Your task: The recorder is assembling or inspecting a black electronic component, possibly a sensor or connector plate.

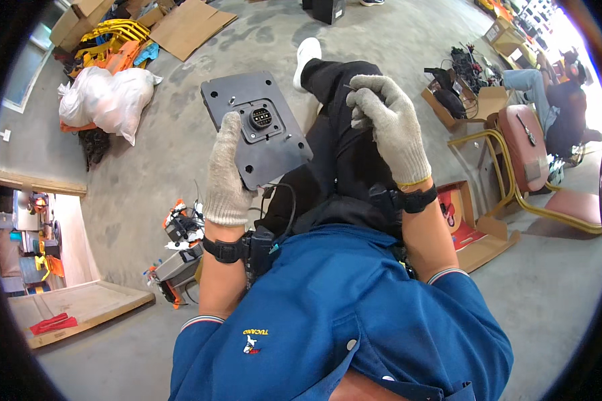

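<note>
In my left hand is a flat dark grey metal plate, gripped at its near left edge with the gloved thumb on top. A round black multi-pin connector sits in a raised square frame at the plate's middle. Two thin metal studs stand up from the plate, and holes mark its corners. My right hand, also gloved, is raised to the right of the plate and apart from it. Its thumb and forefinger pinch a small thin dark piece, too small to name. Fingers under the plate are hidden.
Tools and cables lie left of my legs. On the right are an open cardboard box, a pink chair and a box of black cables. White bags and flattened cardboard lie far left. Another person sits at the right.
</note>
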The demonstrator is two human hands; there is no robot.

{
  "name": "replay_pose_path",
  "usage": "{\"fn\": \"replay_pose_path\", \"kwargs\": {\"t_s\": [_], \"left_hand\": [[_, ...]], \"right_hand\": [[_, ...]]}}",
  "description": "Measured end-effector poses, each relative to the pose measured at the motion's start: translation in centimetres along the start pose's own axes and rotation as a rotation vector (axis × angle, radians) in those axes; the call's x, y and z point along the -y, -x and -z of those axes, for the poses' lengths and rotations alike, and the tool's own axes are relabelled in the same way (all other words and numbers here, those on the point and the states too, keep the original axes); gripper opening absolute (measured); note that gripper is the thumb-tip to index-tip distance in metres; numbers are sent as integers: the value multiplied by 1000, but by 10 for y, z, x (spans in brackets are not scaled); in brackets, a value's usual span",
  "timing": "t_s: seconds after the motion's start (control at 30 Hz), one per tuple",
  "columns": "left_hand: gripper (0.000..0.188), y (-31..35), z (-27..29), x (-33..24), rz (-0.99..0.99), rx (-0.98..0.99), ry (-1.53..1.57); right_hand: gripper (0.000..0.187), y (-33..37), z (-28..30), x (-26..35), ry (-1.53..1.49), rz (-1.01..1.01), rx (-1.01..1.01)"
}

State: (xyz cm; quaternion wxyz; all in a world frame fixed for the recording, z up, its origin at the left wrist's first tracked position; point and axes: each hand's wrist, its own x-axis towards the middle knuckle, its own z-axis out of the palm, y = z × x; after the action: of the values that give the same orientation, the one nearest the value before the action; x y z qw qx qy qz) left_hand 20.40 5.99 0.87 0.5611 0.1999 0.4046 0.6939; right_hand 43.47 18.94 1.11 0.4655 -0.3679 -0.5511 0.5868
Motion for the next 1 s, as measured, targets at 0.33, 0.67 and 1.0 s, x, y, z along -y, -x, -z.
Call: {"fn": "replay_pose_path", "kwargs": {"t_s": [0.33,0.67,1.0], "left_hand": [[59,0,-6,1,-15,-9,-33],[59,-1,-1,1,-39,-159,-146],[56,-2,-4,1,-86,-107,-110]], "right_hand": [[28,2,11,1,87,6,-25],[30,0,27,-14,72,-29,-4],[24,4,16,-4,190,42,-11]]}}
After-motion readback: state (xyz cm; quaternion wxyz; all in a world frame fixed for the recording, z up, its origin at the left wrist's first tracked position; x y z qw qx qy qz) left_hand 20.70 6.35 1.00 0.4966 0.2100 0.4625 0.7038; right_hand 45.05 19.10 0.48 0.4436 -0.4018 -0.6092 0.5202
